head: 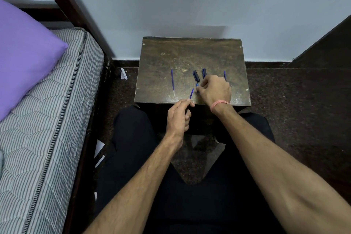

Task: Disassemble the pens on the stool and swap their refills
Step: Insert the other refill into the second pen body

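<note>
L hand: left hand [178, 115] sits nearest, just off the near edge of the stool; fingers curled round a dark pen barrel, w/ a blue refill [191, 93] sticking out of its far end, tip over the worktop; can't tell if the refill is going in or coming out
R hand: right hand [215, 89] rests on the stool [190, 53] a bit further in; fingertips pinch a small blue bit [197, 85], prob. a tip or end plug; pink band at the wrist; knuckles hide whatever lies under the palm
Loose refill: second blue refill [172, 82] lies alone on the worktop, left of both hands, well apart from the other parts, running near to far
Caps/barrels: two dark pieces, one black cap [196, 76] just beyond the R fingertips, another dark blue piece [203, 72] beside it, partly hidden by the hand
Far right piece: thin blue stick [224, 75] pokes out behind the R hand; refill or barrel, too little shows to say
Done so far: pens look fully apart; parts spread over the worktop; so disassembly seems finished
Left to do: judging by the layout, seat each refill in the other barrel, screw tips on, recap; swap looks about halfway, no pen whole yet
Surroundings: bed w/ striped mattress and purple pillow on the left; pale wall behind the stool
</note>
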Demonstrator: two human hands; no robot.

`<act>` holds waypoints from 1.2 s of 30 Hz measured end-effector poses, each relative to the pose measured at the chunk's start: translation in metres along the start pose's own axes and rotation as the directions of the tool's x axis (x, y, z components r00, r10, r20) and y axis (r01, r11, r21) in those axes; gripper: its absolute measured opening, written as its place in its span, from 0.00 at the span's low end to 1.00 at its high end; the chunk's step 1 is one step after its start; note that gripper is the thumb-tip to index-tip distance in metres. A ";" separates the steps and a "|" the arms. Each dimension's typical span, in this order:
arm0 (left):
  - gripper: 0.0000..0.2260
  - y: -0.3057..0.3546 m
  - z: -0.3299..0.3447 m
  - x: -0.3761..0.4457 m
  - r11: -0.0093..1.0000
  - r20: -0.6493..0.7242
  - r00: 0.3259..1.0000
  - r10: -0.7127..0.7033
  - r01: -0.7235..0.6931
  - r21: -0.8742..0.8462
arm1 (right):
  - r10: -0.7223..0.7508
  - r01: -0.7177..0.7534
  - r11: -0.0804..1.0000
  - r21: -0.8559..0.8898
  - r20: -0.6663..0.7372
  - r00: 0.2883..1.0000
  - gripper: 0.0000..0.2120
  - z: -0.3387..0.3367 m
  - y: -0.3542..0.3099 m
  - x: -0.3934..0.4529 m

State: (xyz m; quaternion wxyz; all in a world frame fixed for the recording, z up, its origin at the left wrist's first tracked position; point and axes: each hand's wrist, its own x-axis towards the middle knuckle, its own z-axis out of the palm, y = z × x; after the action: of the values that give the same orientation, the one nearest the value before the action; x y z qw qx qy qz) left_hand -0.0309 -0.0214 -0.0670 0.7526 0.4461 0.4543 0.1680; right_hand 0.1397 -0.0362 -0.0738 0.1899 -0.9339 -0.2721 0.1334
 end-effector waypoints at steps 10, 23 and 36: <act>0.15 -0.008 0.008 -0.007 1.000 -0.052 0.998 -0.029 0.028 -0.015 | -0.069 -0.137 0.645 0.752 0.236 0.969 0.15 -0.002 0.013 -0.084; 0.17 -0.012 0.015 -0.025 1.000 -0.024 1.000 -0.016 0.016 0.006 | -0.052 -0.211 0.510 0.834 0.275 0.960 0.04 -0.015 0.017 -0.093; 0.22 0.004 0.030 -0.024 0.999 0.063 0.998 0.030 -0.029 -0.020 | 0.227 -0.204 0.563 0.801 0.088 0.970 0.09 -0.042 0.080 -0.026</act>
State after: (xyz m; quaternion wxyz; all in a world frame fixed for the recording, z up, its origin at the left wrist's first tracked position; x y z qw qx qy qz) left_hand -0.0181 -0.0504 -0.0449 0.7685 0.4504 0.4218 0.1692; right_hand 0.1702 -0.1249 -0.0665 0.5766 -0.7744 -0.0641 0.2524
